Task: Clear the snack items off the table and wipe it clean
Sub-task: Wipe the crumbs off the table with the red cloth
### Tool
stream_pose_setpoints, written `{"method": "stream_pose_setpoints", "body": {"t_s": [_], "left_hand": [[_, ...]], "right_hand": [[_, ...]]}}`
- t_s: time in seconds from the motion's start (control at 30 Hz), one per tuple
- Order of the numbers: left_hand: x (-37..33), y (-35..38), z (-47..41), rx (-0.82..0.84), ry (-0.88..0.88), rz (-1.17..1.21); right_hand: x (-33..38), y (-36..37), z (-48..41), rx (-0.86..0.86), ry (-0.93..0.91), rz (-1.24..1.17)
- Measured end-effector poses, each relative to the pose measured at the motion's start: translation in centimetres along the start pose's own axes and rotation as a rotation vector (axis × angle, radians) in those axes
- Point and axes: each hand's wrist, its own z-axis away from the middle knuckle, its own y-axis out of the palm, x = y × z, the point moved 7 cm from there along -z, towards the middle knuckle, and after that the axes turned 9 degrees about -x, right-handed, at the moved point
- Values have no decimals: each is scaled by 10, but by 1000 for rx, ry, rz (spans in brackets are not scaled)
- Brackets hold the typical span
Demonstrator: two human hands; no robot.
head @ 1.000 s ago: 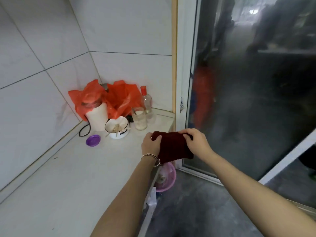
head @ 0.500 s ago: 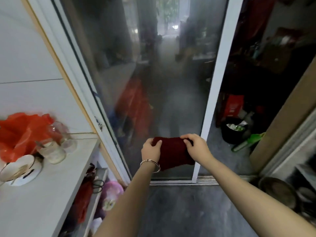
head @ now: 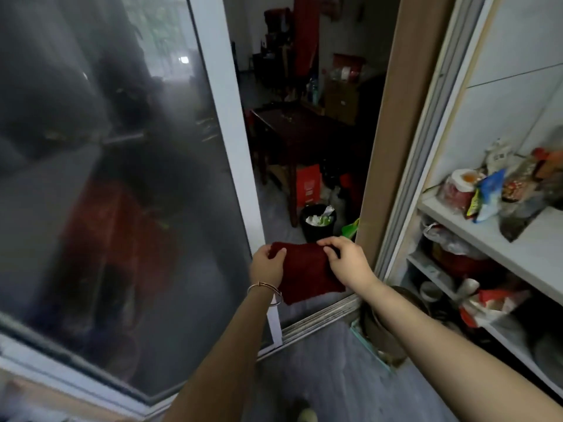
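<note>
Here, the left hand (head: 268,267) and the right hand (head: 348,263) each pinch the top edge of a dark red cloth (head: 307,274), held in the air before an open doorway — a bracelet (head: 263,287) circles the left wrist. A sliding glass door (head: 106,178) stands to the left. Through the gap sit a black bin (head: 318,223) and a dark table (head: 292,126), with a shelf (head: 530,248) of packets (head: 489,197) close on the right.

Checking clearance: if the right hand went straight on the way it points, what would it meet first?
The right hand pinches the red cloth; beyond it, probably the white door frame left of the black bin, though depth is unclear.
</note>
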Motion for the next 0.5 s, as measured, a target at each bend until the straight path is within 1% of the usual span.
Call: {"method": "stream_pose_setpoints", "body": {"t_s": [0.17,0.3,0.5], "left_hand": [[-36,71,-53,96,46,-3],[-55,121,-103,162,33,-24],[-78,180,-168,216,91,-78]], "right_hand": [[-32,-24,-68,-85,67,8],[-48,-32,-126,-113,91,4],[-76,-37,-199,-159,112,-6]]}}
